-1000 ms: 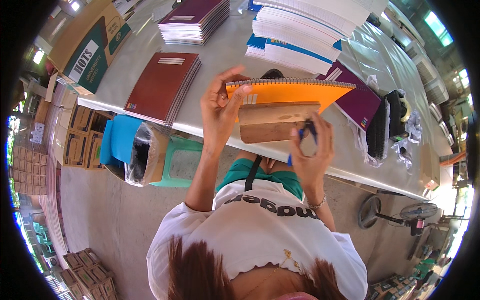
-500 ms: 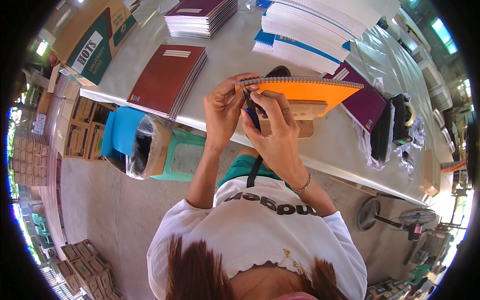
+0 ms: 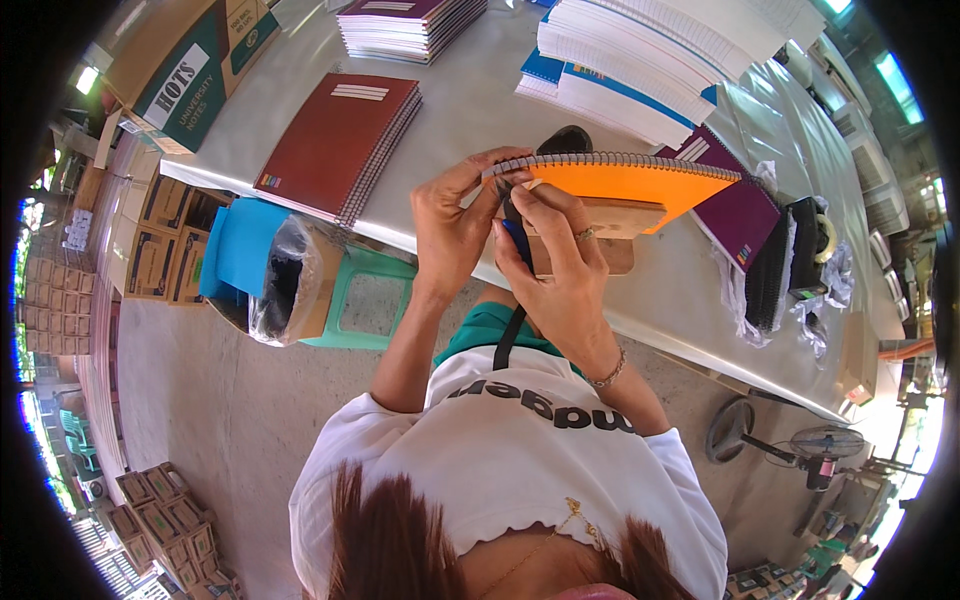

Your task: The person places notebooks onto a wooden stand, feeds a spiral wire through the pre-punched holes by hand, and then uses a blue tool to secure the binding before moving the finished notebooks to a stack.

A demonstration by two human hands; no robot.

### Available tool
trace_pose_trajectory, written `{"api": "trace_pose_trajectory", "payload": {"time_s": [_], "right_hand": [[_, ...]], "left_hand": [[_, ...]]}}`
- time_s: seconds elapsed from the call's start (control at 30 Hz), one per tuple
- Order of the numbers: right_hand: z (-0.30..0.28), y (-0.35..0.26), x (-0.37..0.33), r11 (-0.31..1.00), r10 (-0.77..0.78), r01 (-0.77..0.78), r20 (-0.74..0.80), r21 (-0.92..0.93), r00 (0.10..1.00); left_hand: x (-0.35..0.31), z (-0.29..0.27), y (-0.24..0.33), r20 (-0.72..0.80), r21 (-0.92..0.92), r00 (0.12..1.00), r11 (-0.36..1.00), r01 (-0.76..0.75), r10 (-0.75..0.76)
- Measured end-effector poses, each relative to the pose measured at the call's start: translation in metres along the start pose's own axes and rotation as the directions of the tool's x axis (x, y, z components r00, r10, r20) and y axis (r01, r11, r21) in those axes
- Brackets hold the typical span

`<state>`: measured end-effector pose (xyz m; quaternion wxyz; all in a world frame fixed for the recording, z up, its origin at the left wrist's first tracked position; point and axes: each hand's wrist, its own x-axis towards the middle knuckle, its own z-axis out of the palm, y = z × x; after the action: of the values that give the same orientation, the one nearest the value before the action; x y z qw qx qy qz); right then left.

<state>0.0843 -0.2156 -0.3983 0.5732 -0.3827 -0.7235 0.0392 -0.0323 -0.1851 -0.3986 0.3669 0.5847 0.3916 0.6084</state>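
An orange spiral notebook [image 3: 630, 190] stands on edge, its wire coil uppermost, against a brown wooden stand [image 3: 622, 216] at the table's near edge. My left hand [image 3: 448, 230] pinches the coil's left end between thumb and fingers. Close beside it, my right hand [image 3: 562, 262] is closed around small pliers or cutters [image 3: 515, 228] with blue and black handles. Their tip is at the coil's end, mostly hidden by my fingers. Behind the coil sits a dark rounded object [image 3: 565, 140], partly covered.
Brown-red spiral notebooks [image 3: 340, 145] lie left, purple ones [image 3: 400, 30] behind them. Unbound page stacks [image 3: 630, 60] rise at the back right. Right of my hands are a purple notebook [image 3: 735, 215], black coils [image 3: 770, 270] and a tape dispenser [image 3: 808, 245]. A green stool [image 3: 365, 300] stands below the table's left side.
The whole view has shifted slightly. Both hands keep their hold at the coil's left end, with only small finger movements around the tool.
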Motion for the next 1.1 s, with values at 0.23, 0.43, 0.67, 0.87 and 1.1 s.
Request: {"api": "trace_pose_trajectory", "payload": {"time_s": [0.23, 0.43, 0.67, 0.87, 1.1], "right_hand": [[-0.003, 0.000, 0.000, 1.000, -0.003, 0.003, 0.029, 0.006, 1.000], [-0.033, -0.002, 0.017, -0.148, 0.416, -0.724, 0.706, 0.674, 0.573], [-0.070, 0.042, -0.014, 0.676, 0.486, -0.672, 0.503, 0.302, 0.715], [-0.146, 0.138, -0.096, 0.691, 0.635, -0.532, 0.058, -0.489, 0.771], [-0.151, 0.154, -0.117, 0.682, 0.493, -0.466, -0.117, -0.564, 0.862]], "left_hand": [[-0.001, 0.001, -0.002, -0.031, 0.126, 0.996, 0.989, -0.081, 0.086], [-0.004, -0.001, -0.003, 0.016, 0.274, 0.979, 0.941, -0.200, 0.204], [0.007, -0.002, 0.013, 0.071, 0.288, 0.987, 0.945, -0.157, 0.142], [0.024, -0.023, 0.013, 0.025, 0.440, 0.957, 0.856, -0.271, 0.291], [0.076, -0.153, 0.018, -0.469, 0.104, 0.841, 0.962, -0.252, 0.271]]}}
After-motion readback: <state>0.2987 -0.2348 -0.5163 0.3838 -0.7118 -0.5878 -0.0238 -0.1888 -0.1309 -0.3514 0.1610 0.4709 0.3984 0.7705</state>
